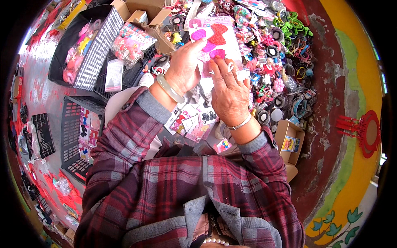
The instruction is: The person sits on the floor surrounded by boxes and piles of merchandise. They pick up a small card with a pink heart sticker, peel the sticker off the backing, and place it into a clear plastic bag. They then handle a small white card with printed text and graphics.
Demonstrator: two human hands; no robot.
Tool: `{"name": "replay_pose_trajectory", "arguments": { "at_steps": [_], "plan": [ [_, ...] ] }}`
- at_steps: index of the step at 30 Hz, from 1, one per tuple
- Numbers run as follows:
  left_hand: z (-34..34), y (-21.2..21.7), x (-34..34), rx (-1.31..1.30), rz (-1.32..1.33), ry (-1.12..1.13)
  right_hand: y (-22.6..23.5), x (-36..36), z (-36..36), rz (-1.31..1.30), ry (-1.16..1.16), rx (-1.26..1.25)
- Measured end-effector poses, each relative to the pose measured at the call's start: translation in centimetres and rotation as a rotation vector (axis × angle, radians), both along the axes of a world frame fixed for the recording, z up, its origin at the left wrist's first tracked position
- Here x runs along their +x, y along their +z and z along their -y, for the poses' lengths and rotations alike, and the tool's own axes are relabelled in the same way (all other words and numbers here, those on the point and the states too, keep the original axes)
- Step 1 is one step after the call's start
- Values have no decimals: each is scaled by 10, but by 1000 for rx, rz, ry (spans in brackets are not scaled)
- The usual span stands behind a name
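A white display card [230,40] of glittery hair bows is held up in front of me. Red and magenta bows are fixed to it, among them a red bow [219,29] and a lower magenta bow [217,54]. My left hand [184,66] grips the card at its left edge, thumb across the front; the other fingers are behind it. The fingertips of my right hand [229,93] are together against the lower magenta bow, and its thumb is hidden. Beneath the hands lie more carded hair accessories [198,126].
A big heap of hair ties and trinkets [273,62] spreads ahead and right. Left are a houndstooth fabric bin [99,49], a black plastic crate [72,136] and bagged clips [129,43]. Cardboard boxes stand ahead [159,18] and right [291,142], beside a peeling wall [326,82].
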State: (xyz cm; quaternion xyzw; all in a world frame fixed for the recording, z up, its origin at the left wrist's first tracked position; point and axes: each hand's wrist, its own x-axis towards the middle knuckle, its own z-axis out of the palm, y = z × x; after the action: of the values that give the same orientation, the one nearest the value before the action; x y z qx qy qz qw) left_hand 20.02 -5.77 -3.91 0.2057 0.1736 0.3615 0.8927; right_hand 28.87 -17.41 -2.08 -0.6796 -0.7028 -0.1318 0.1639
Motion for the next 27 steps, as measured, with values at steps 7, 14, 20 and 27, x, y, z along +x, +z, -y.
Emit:
{"name": "replay_pose_trajectory", "arguments": {
  "at_steps": [7,14,20,27],
  "plan": [
    [-6,3,0,24,2,81,-5,5,-2,-24,98,184],
    [-11,7,-4,-24,62,83,0,10,5,-30,-38,290],
    [-13,0,-4,-22,53,2,-1,13,1,45,-168,227],
    [-4,3,-2,80,-63,-24,0,17,-1,63,-190,111]
  ]
}}
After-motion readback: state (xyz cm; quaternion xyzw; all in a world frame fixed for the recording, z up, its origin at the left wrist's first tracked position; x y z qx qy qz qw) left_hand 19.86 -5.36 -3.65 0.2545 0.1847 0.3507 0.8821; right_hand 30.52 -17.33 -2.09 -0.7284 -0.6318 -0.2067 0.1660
